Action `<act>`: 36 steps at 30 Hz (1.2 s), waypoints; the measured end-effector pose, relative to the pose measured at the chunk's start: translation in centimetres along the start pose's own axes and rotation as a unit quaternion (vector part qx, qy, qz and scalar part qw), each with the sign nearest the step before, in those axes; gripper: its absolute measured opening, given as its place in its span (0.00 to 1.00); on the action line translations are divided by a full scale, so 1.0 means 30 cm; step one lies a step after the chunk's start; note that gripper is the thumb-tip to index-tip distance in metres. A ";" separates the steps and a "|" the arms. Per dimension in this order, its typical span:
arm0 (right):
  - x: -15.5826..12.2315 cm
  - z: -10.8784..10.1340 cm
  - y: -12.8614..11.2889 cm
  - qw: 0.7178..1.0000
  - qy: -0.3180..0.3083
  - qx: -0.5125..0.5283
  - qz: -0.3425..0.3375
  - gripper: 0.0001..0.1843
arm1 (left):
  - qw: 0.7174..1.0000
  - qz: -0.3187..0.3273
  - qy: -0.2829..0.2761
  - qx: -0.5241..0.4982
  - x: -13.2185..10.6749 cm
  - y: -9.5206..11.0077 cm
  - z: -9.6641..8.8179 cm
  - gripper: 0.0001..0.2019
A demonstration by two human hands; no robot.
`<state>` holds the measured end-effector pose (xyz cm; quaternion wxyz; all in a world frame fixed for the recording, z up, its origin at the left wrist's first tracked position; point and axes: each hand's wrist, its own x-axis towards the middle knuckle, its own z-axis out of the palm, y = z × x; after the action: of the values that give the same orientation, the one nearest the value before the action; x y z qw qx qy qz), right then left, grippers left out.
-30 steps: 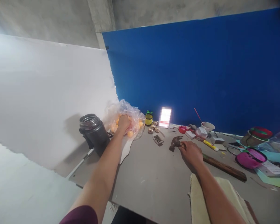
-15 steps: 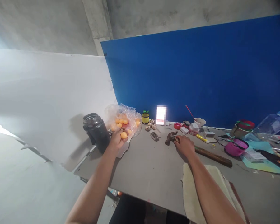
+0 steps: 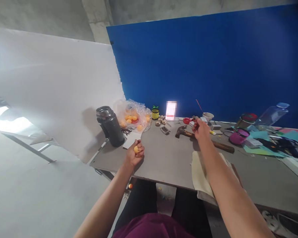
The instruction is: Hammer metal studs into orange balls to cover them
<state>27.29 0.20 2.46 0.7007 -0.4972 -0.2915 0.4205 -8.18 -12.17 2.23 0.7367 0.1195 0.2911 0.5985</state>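
My left hand (image 3: 135,154) is curled around an orange ping-pong ball (image 3: 136,149) above the table's near left part. More orange balls (image 3: 130,118) lie in a clear plastic bag (image 3: 140,109) behind it. My right hand (image 3: 201,129) reaches past the hammer (image 3: 188,133), fingertips drawn together among small things at the back. Beside those fingertips are a white box (image 3: 192,123), a small dark item (image 3: 195,118) and a red item (image 3: 186,121). What the fingers pinch, if anything, is too small to make out. The hammer lies on the table under my right wrist.
A dark open flask (image 3: 111,129) stands at the left edge. An open little box (image 3: 165,130), patterned balls (image 3: 161,121) and a yellow pot (image 3: 155,114) sit at the back. A folded cloth (image 3: 198,172) overhangs the front edge. A pink pouch (image 3: 239,137) and clear bottle (image 3: 272,115) stand right.
My left hand has come away from the bag towards me with an orange ping-pong ball. My right hand has let go of the hammer and moved to the small things behind it.
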 end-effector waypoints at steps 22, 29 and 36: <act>-0.259 -0.091 0.106 0.852 -0.092 -0.459 -0.233 0.14 | 0.969 -0.074 -0.151 0.179 -0.126 -0.227 0.081 0.06; -0.260 -0.053 0.096 0.799 -0.095 -0.535 -0.258 0.14 | 0.782 0.087 -0.263 0.559 -0.130 -0.442 0.214 0.06; -0.194 0.004 0.099 0.802 -0.096 -0.538 -0.241 0.13 | 0.692 0.115 -0.329 0.632 0.005 -0.537 0.320 0.07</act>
<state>23.51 -4.41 -0.24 0.3673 -0.6653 -0.6472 0.0596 10.42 -14.49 1.44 0.4614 0.7786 0.3235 0.2761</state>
